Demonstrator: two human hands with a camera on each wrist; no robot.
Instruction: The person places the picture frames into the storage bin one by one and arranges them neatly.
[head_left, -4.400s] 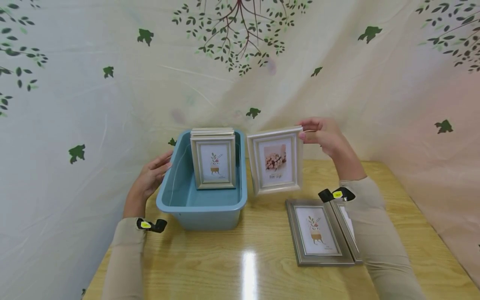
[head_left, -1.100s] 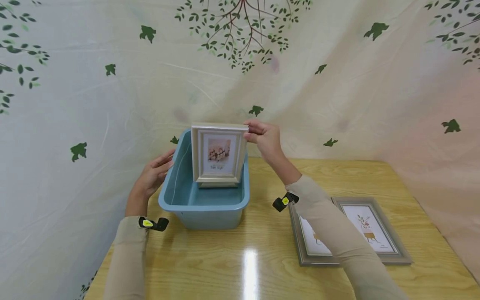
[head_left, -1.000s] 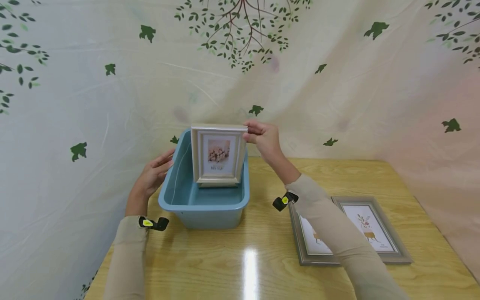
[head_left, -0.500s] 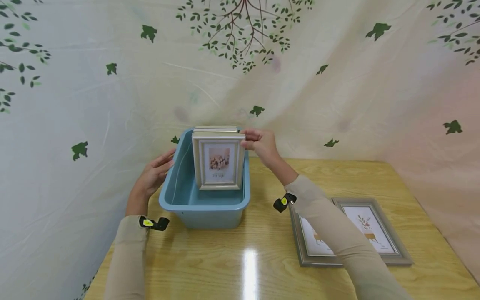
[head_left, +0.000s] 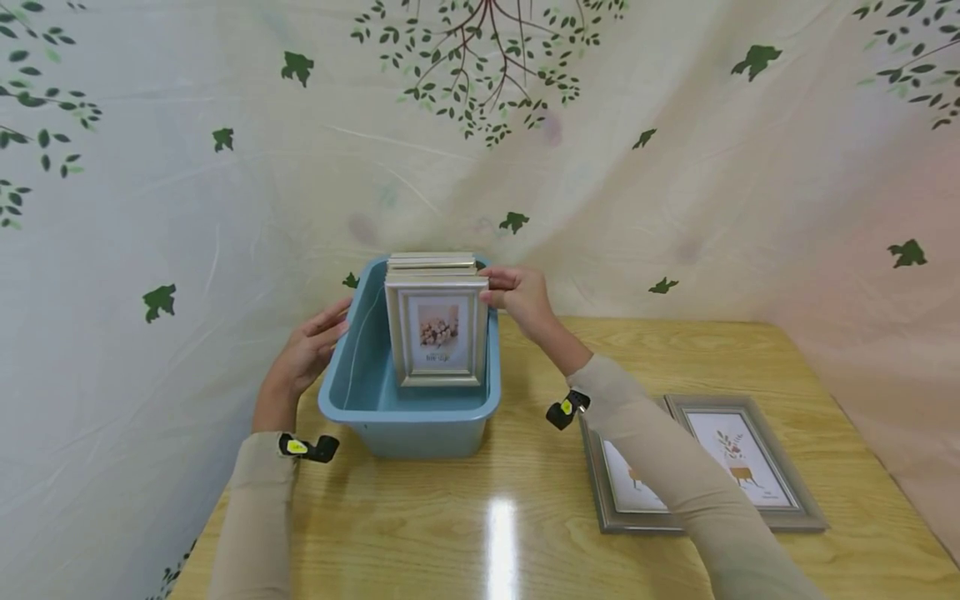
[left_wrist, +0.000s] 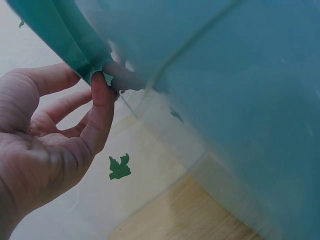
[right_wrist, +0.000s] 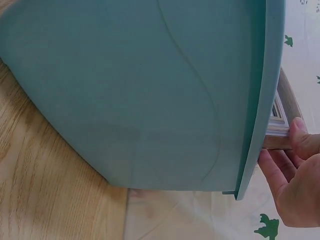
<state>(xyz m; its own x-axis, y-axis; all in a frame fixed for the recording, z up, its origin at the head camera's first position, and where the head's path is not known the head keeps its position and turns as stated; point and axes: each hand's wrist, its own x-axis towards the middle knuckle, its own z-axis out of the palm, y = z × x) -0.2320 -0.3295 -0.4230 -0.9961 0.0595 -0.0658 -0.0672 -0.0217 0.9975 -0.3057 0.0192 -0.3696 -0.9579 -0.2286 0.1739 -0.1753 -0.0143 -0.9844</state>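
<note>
Right fingers (right_wrist: 273, 172): flower frame (head_left: 438, 335) pinched between them — I'm likely steadying it.
Left fingers (left_wrist: 102, 107): pinching the tub's rim (head_left: 408, 415) — bracing, I judge.

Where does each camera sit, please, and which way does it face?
Head: worn on the head, facing forward and down at the bin on the table; left hand, right hand and sleeves show.
Left wrist: on that wrist, facing the bin's wall; the left hand shows.
Right wrist: on that wrist, facing the bin's outer side; the right hand shows, holding a frame.
Shared: both wrist views show the bin.
</note>
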